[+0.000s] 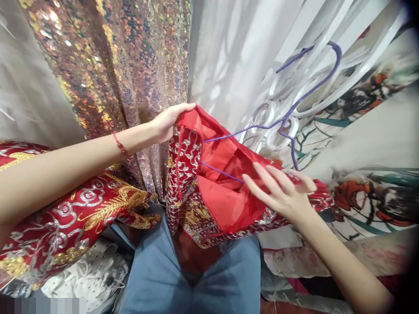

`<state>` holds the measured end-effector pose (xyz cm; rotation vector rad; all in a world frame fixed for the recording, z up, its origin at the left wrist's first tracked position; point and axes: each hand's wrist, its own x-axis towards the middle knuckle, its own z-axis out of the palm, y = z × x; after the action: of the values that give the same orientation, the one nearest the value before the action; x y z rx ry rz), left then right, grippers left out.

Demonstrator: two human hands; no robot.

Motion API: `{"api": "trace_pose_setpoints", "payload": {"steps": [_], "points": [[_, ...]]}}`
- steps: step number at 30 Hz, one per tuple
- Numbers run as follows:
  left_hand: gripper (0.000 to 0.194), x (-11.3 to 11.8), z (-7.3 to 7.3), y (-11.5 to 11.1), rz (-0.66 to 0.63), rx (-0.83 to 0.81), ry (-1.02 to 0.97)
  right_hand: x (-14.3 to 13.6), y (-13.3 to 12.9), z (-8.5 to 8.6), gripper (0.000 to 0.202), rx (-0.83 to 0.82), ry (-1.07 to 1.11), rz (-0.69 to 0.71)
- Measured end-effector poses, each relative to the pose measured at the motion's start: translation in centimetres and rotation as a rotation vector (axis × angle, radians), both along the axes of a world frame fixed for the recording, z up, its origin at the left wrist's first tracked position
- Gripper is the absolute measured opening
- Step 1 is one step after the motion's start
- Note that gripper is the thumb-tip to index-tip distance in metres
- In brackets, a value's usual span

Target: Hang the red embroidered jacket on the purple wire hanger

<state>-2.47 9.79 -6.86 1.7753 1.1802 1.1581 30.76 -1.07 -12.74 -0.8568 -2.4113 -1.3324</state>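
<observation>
A red garment [188, 192] with silver and gold embroidery hangs in front of my legs, its plain red lining facing up at the opening. A purple wire hanger [288, 114] reaches into that opening from the right, its hook at the upper right outside the cloth. My left hand [172, 122] grips the garment's upper left edge, the cloth pinched at the fingertips. Over the right part of the opening, my right hand [281, 192] has its fingers spread, close to the lining and the lower hanger wire; whether it touches them is unclear.
Sequined fabric [147, 56] hangs behind at the left, beside white curtains [222, 48]. White scrolled metalwork [356, 74] and painted floral cloth [366, 205] are at the right. Embroidered red cloth [81, 213] lies under my left arm, above white dotted fabric [94, 270].
</observation>
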Motion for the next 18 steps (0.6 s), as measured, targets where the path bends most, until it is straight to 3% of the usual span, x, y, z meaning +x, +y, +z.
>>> {"api": "trace_pose_setpoints", "payload": {"steps": [3,6,9,13,18], "points": [[0.046,-0.1,0.2,-0.3,-0.056,-0.033,0.014,-0.9,0.9,0.8,0.033,-0.219,0.039,0.101],[0.045,0.0,0.3,-0.4,-0.101,-0.041,0.029,-1.3,1.4,1.6,0.022,-0.312,0.361,0.196],[0.046,0.2,0.2,-0.5,-0.112,-0.064,0.008,-2.7,1.5,2.3,0.018,-0.262,0.619,0.097],[0.046,0.4,-0.1,-0.9,-0.217,-0.112,-0.057,-6.6,2.7,2.9,0.03,-0.154,0.458,-0.141],[0.047,0.9,-0.6,-1.3,-0.36,-0.126,-0.112,-10.9,5.8,4.0,0.037,-0.223,0.324,-0.132]]}}
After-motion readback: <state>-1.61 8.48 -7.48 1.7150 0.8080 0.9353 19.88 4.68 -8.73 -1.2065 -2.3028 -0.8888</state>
